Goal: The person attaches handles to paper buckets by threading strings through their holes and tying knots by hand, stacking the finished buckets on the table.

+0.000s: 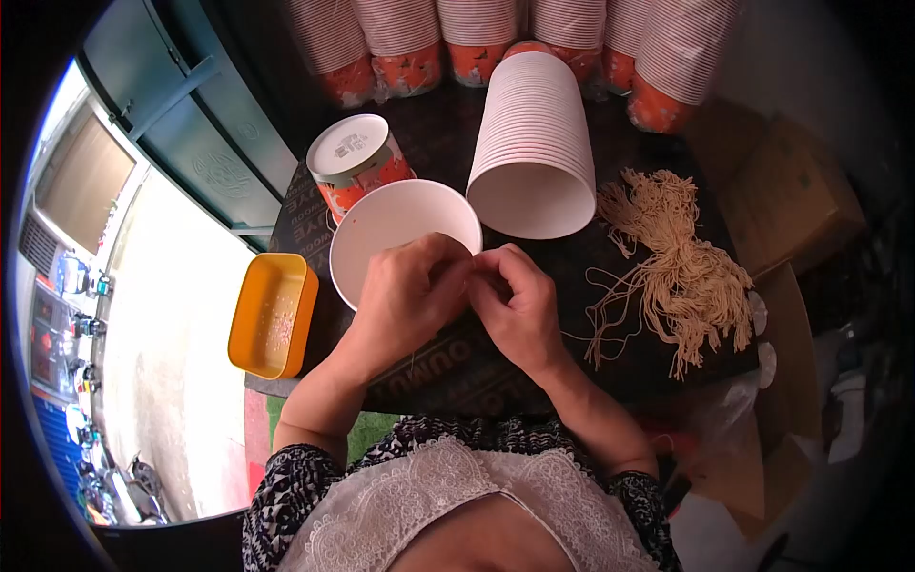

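My left hand point(405, 286) and my right hand point(519, 300) meet over the table, thumbs and fingertips pinched together. A thin string point(413, 360) hangs below my left hand; what lies between the fingertips is too small and hidden to make out. Just behind my left hand, a white-lined paper bucket point(396, 214) shows its open mouth, partly covered by that hand. To the right of my right hand lies a bundle of beige strings point(681, 272), with loose strands trailing towards the hand.
An upside-down printed bucket point(353, 157) stands behind the open one. A nested stack of white buckets point(534, 143) lies on the dark table point(515, 377). Wrapped bucket stacks point(481, 38) line the back. At left sits a yellow tray point(272, 319) with small bits; cardboard point(791, 191) is at right.
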Motion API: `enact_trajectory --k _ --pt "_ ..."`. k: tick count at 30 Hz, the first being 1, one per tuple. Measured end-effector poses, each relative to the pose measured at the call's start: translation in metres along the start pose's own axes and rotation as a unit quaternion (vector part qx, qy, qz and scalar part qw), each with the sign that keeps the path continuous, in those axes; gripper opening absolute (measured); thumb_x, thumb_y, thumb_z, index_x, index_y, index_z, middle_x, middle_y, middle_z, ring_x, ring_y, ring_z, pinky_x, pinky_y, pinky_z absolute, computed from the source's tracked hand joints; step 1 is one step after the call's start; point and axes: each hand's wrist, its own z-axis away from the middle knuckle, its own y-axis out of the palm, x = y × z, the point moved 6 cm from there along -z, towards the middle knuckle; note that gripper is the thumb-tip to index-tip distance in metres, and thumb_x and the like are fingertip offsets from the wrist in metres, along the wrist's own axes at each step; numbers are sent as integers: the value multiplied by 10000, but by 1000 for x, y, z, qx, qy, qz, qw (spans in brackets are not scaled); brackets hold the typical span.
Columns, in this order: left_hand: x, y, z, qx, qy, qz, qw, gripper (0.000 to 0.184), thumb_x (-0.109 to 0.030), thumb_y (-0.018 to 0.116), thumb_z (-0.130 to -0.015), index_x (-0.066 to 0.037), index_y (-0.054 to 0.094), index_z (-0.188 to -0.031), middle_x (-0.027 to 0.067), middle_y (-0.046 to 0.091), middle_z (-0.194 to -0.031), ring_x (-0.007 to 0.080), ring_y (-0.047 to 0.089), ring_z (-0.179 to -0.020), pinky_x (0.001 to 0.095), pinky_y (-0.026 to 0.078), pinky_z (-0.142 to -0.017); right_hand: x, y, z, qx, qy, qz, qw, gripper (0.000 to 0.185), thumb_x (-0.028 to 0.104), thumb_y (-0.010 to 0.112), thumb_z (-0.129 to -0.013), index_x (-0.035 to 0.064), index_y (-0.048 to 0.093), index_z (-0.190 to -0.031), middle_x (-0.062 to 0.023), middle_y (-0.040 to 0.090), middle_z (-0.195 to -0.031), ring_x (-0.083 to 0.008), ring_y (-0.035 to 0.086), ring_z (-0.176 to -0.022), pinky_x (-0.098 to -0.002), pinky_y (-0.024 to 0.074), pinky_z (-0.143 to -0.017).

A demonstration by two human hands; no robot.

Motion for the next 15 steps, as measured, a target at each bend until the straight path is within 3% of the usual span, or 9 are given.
enact_trajectory --k 8,11,14,15 --pt "-4 -2 -1 -49 16 -29 998 93 18 658 -844 29 643 -934 96 689 -807 147 668 -710 271 518 -649 -12 0 0 15 93 -107 990 40 -1 635 -916 -26 634 -947 -26 653 -812 -59 604 -718 -235 488 -628" --pt "-1 -1 -2 -56 16 -22 998 115 -16 651 -822 16 639 -932 196 698 -813 354 704 -749 397 551 -671 -16 0 1 41 157 -171 972 56 34 615 -941 -18 638 -941 -5 656 -803 -43 594 -718 -217 479 -624" --pt "1 2 -1 -45 15 -37 998 97 0 659 -843 14 628 -934 99 681 -821 170 687 -744 296 528 -657 -18 3 2 54 203 -277 938 82 71 609 -947 -2 645 -939 13 639 -784 -26 556 -676 -192 439 -585" --pt "1 1 -2 -41 13 -31 999 94 1 656 -845 13 622 -933 101 676 -825 175 688 -751 299 531 -662 -21 3 3 62 213 -286 932 86 79 608 -946 3 648 -939 17 633 -780 -20 537 -660 -189 423 -571"
